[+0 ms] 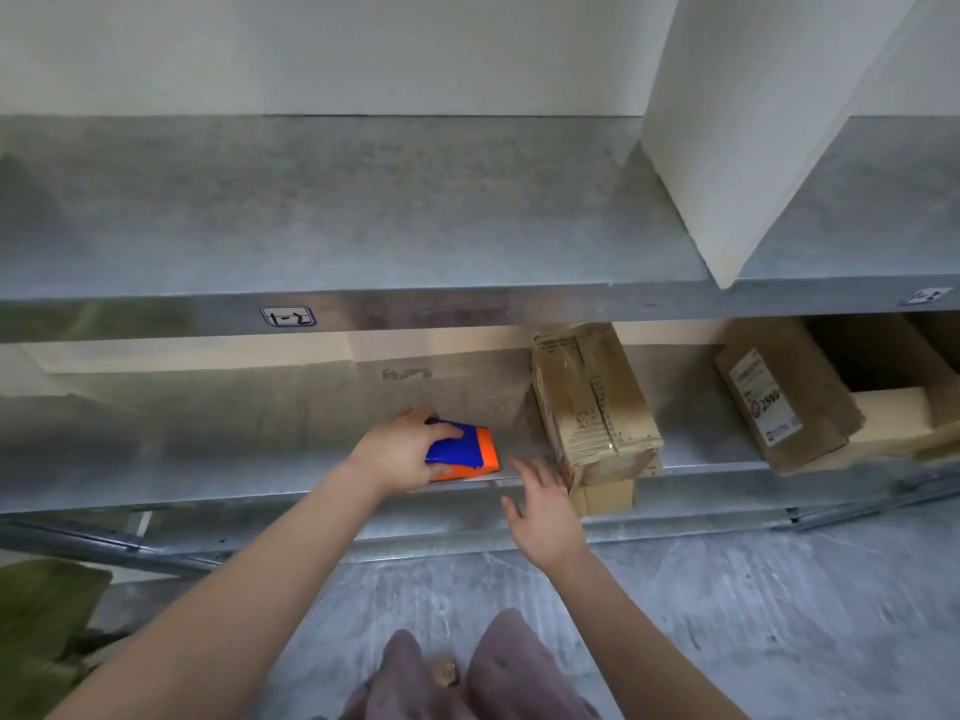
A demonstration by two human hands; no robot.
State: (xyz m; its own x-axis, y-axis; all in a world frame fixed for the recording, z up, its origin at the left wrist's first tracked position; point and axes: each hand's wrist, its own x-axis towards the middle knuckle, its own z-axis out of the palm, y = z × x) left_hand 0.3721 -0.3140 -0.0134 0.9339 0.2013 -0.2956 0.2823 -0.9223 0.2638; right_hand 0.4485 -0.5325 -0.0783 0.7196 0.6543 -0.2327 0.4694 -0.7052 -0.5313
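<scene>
A blue and orange packet (470, 452) lies at the front edge of the lower metal shelf (234, 459). My left hand (402, 452) grips it from the left, fingers curled over its top and thumb under its near side. My right hand (545, 511) hovers just right of the packet with fingers spread and straight, holding nothing. It sits between the packet and a taped cardboard box (592, 407).
A second cardboard box (784, 397) with a white label lies at the right on the lower shelf. On the upper shelf (363, 226) stands a tall white box (753, 132). A label tag (288, 316) marks the upper shelf's front lip. Green cloth (41, 626) lies on the floor at left.
</scene>
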